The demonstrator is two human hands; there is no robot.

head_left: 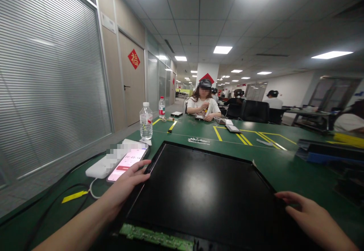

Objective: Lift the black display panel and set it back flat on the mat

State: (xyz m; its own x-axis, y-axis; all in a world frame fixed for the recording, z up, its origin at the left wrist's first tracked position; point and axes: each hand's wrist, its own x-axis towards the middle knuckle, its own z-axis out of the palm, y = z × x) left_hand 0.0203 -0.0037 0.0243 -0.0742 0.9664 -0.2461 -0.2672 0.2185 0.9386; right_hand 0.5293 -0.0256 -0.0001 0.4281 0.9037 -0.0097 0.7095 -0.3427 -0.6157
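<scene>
A large flat black panel (pixel 204 190) lies on the green table (pixel 278 160) in front of me, with a green circuit board strip (pixel 156 237) along its near edge. My left hand (pixel 127 181) rests on the panel's left edge, fingers stretched out. My right hand (pixel 307 213) lies on the panel's right edge, fingers extended and slightly curled. Neither hand holds anything. Just beyond my left fingers, a phone (pixel 127 162) with a lit pink screen lies on a white power bank (pixel 99 165).
A clear water bottle (pixel 146 121) stands behind the phone, a second bottle (pixel 162 107) farther back. A person (pixel 203 105) sits at the table's far end. Blue and black trays (pixel 327 152) sit at right. Cables (pixel 51 201) trail off the left edge.
</scene>
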